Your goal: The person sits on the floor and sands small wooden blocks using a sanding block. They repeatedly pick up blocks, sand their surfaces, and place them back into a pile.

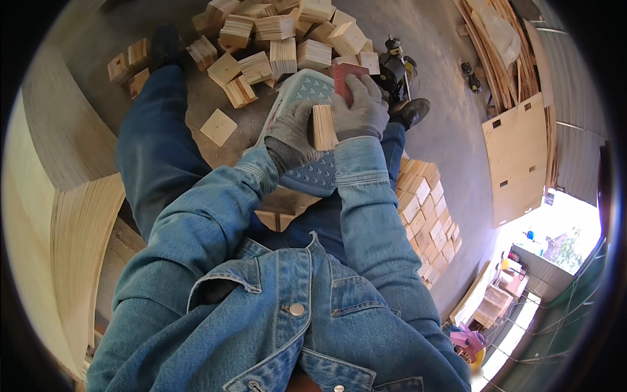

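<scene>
Wooden block [323,128] in left hand [293,132], red block [345,81] in right hand [361,112]

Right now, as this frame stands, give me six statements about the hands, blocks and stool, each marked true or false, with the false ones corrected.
1. The right hand holds the red block. True.
2. The left hand holds the wood block. True.
3. Both hands are bare. False: both wear grey gloves.
4. The stool is bright red. False: the stool is pale blue.
5. The neat stack is on the person's right. True.
6. The loose pile lies on the stool. False: the pile is on the floor.
</scene>
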`<act>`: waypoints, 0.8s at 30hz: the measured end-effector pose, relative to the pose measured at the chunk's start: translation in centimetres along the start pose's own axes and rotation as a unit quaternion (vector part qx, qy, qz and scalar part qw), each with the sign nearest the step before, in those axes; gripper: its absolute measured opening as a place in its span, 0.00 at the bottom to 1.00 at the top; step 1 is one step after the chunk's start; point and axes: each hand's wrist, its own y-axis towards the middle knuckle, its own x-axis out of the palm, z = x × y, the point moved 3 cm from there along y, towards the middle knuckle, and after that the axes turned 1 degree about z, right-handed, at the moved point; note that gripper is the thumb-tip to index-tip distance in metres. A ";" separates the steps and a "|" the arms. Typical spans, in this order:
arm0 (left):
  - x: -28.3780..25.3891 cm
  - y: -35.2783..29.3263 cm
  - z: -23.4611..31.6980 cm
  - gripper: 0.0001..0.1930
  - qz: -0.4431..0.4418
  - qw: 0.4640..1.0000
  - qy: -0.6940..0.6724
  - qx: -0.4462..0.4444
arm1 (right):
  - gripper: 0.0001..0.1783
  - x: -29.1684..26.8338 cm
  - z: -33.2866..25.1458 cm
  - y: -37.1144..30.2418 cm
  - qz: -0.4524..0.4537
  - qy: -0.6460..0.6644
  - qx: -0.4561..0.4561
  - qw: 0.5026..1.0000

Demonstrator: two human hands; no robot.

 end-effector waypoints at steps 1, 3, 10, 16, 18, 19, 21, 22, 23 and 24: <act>-0.2 0.0 -0.2 0.54 0.006 1.000 0.000 0.000 | 0.30 0.1 1.0 -0.2 0.022 0.015 -0.014 1.000; -0.5 0.1 -0.1 0.54 -0.008 1.000 0.005 0.001 | 0.31 -0.8 2.9 -1.7 0.065 0.046 -0.036 0.996; -0.3 0.2 -1.0 0.54 -0.054 0.998 -0.018 -0.028 | 0.33 -5.8 2.1 -13.0 -0.010 0.067 -0.013 0.998; -0.4 0.1 -0.5 0.54 -0.043 0.999 -0.017 -0.028 | 0.31 -5.7 0.9 -13.8 -0.021 0.035 -0.034 0.999; -0.3 -0.1 -0.7 0.54 -0.002 1.000 -0.021 0.004 | 0.30 -5.1 0.0 -11.8 -0.027 0.012 -0.040 0.999; -0.2 -0.2 -0.9 0.55 0.018 0.999 -0.023 0.021 | 0.29 -4.5 -0.4 -10.6 -0.032 0.000 -0.039 0.999; -0.1 -0.2 -1.2 0.54 0.021 0.999 -0.023 0.025 | 0.28 -3.6 -1.3 -8.2 -0.041 -0.016 -0.034 0.998; 0.0 -0.2 -1.3 0.54 0.022 0.999 -0.025 0.028 | 0.28 -3.2 -1.6 -6.9 -0.046 -0.020 -0.031 0.998; 0.1 -0.2 -1.3 0.54 0.023 0.999 -0.025 0.028 | 0.27 -2.6 -1.8 -5.7 -0.049 -0.024 -0.028 0.998; 0.2 -0.2 -1.2 0.53 0.024 0.999 -0.025 0.027 | 0.28 -1.9 -1.6 -4.7 -0.049 -0.020 -0.028 0.998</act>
